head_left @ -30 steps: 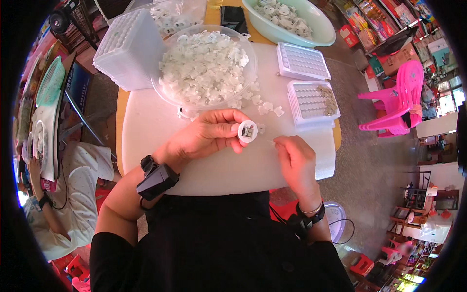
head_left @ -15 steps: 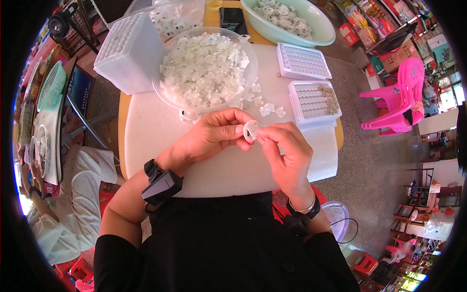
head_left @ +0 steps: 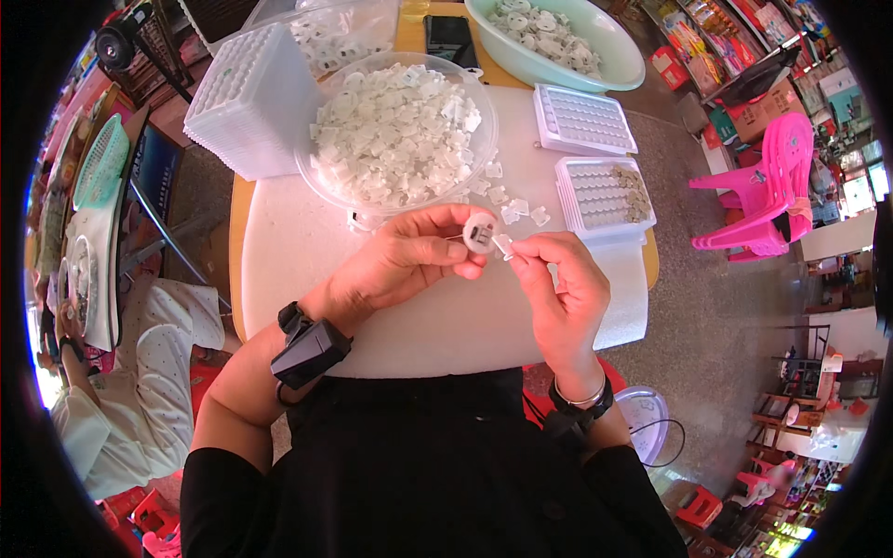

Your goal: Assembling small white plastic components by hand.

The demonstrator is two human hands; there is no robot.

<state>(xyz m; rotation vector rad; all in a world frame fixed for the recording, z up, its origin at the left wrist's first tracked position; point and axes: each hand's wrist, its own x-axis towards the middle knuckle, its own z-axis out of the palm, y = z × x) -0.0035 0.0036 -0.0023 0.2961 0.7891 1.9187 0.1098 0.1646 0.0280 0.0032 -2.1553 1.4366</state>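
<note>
Between the thumb and fingers of my left hand [head_left: 409, 256] is a small round white plastic disc [head_left: 480, 232] with dark slots or marks on its face. My right hand [head_left: 569, 288] pinches a small translucent plastic piece [head_left: 503, 245] just right of the disc; whether the two touch, I cannot tell. Beyond my hands stands a clear round tub [head_left: 490, 139] heaped with similar small translucent pieces [head_left: 391, 135]. Several loose pieces [head_left: 518, 207] lie on the white tabletop [head_left: 428, 339] beside the tub.
A tall stack of white trays [head_left: 246, 107] stands left of the tub. Two pocketed trays [head_left: 584, 119] sit at the right, the nearer tray [head_left: 600, 200] partly filled. Behind are a pale green basin [head_left: 623, 70], a phone [head_left: 449, 39] and a bag of parts [head_left: 339, 37]. Another person [head_left: 153, 372] sits left.
My right hand has shifted slightly right, drawing its translucent piece away from the disc's face. The disc has turned, so its dark slots show more.
</note>
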